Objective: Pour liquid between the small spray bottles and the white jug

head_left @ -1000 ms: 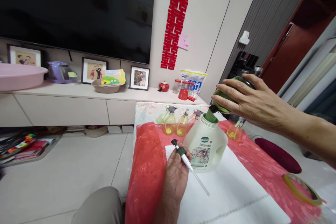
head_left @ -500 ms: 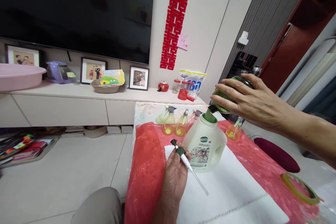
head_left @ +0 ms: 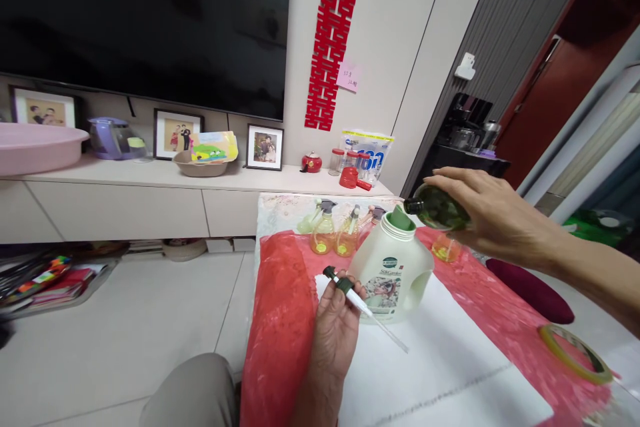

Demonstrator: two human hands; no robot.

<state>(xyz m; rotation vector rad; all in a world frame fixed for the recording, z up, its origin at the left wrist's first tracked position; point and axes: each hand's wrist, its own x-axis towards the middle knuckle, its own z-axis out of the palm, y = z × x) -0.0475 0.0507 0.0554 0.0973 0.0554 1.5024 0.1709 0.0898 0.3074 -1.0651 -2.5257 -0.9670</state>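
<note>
Held sideways in my right hand [head_left: 493, 210] is a dark green bottle [head_left: 443, 207], its black neck close to the mouth of a large pale jug [head_left: 395, 267]. The jug stands upright on a white sheet [head_left: 430, 360], with a green spout in its open neck. My left hand [head_left: 337, 327] is closed on a pump dispenser [head_left: 350, 292], with a dark head, a white collar and a clear tube slanting down to the right. That hand is low in front of the jug. Whether liquid is leaving the bottle I cannot make out.
Behind the jug are small spray bottles [head_left: 323, 233] with yellow liquid, and another small bottle [head_left: 445, 247] stands to its right. A roll of tape [head_left: 575, 353] lies on the red plastic cover [head_left: 280, 320]. Beyond is a low cabinet [head_left: 130, 207] under a television.
The bottle has dropped and tilted closer to level, its neck shifting slightly right and away from the spout. My left hand still holds the pump dispenser in nearly the same place.
</note>
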